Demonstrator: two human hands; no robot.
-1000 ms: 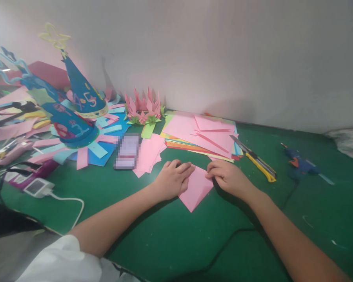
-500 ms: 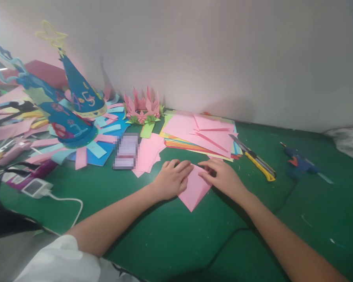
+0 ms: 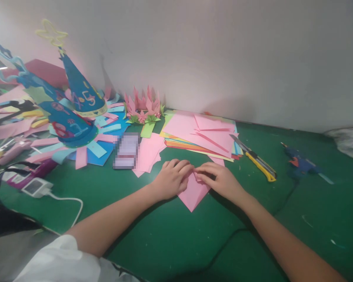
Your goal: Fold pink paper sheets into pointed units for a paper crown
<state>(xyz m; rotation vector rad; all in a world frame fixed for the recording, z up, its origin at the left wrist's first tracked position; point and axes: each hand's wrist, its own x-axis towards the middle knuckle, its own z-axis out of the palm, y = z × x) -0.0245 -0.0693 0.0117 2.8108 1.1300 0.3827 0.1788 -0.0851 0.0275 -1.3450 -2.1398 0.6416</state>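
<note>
A pink sheet of paper (image 3: 191, 196) lies on the green table with its lower corner pointing at me. Creases run down to that corner, and its right side is folded inward. My left hand (image 3: 174, 178) holds down the left and upper part, fingers bent over the paper. At the upper right, my right hand (image 3: 220, 178) pinches the folded edge between thumb and fingers. The fingertips of both hands nearly meet at the top, hiding the paper's upper end.
Stacked coloured paper (image 3: 198, 129) lies behind my hands, with a yellow utility knife (image 3: 260, 164) to its right. Farther right is a blue glue gun (image 3: 304, 162). Pink sheets (image 3: 148, 152), a phone (image 3: 126, 150), a paper crown (image 3: 142, 107) and blue cone hats (image 3: 80, 92) stand left.
My right hand has moved left and slightly inward, bringing the paper's right edge over towards the middle. My left hand stays in place.
</note>
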